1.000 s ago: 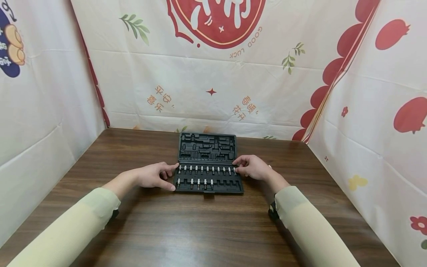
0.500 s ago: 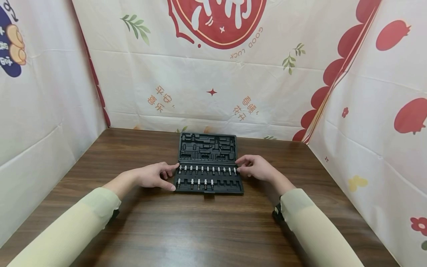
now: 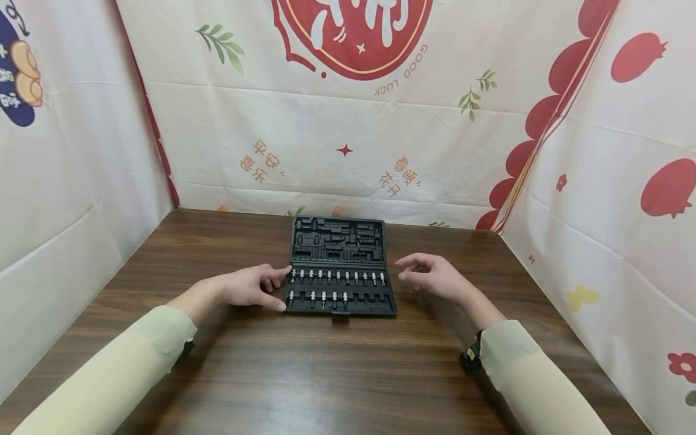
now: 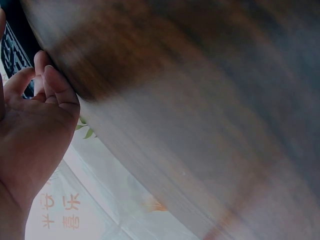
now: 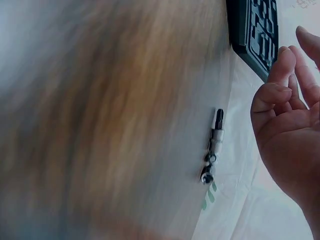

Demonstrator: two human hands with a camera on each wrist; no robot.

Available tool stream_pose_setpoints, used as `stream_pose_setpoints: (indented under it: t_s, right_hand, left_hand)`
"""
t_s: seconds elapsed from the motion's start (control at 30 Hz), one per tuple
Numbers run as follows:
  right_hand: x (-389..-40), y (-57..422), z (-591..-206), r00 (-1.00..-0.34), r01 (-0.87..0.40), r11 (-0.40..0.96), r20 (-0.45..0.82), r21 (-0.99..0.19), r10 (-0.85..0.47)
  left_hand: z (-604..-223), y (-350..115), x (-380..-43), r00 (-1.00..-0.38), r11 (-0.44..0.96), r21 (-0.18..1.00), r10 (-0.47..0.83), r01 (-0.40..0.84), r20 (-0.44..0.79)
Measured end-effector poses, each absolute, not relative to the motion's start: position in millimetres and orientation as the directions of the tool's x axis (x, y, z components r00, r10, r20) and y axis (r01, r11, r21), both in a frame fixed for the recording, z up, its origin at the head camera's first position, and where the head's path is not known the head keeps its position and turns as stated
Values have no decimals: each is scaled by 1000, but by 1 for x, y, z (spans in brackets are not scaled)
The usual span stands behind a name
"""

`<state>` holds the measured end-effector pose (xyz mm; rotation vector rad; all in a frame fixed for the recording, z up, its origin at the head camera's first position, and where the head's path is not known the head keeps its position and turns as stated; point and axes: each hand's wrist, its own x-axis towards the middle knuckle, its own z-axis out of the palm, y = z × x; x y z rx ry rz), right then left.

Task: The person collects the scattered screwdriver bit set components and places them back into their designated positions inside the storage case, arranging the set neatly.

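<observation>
An open black socket case (image 3: pixel 337 287) lies on the table with its moulded lid (image 3: pixel 338 238) folded back. Chrome bit sockets (image 3: pixel 338 277) line its upper row; several more (image 3: pixel 324 300) fill the left part of the lower row, with a gap after the first. My left hand (image 3: pixel 250 286) rests at the case's left edge, index finger and thumb spread along it. To the right of the case, my right hand (image 3: pixel 432 278) hovers with loosely bent fingers and nothing in them. In the right wrist view, loose bit sockets (image 5: pixel 217 140) lie lined up on the table beyond that hand.
The brown wooden table (image 3: pixel 326 368) is walled by a printed white cloth (image 3: pixel 337 121) behind and at both sides. Vacant slots (image 3: pixel 372 298) show at the right of the case's lower row. A dark strap (image 3: pixel 472 353) sits at my right wrist.
My right hand has let go of the rightmost bit socket in the upper row and moved right, off the case. The left hand and the case have stayed put.
</observation>
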<state>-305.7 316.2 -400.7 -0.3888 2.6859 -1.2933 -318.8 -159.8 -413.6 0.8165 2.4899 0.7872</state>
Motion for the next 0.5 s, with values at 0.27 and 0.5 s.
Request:
stream_pose_setpoints:
  t_s: [0.27,0.5]
  right_hand:
    - [-294,343,-397,-964,-143,586,-22,-798,-266]
    - [-289,371,-393,-975,-101,557,-28,-824,-219]
  left_hand:
    - [-414,-159,-319,-750,674,615,633,409,-195]
    - [-412,-159,-320,-751,680,610,630,407,-201]
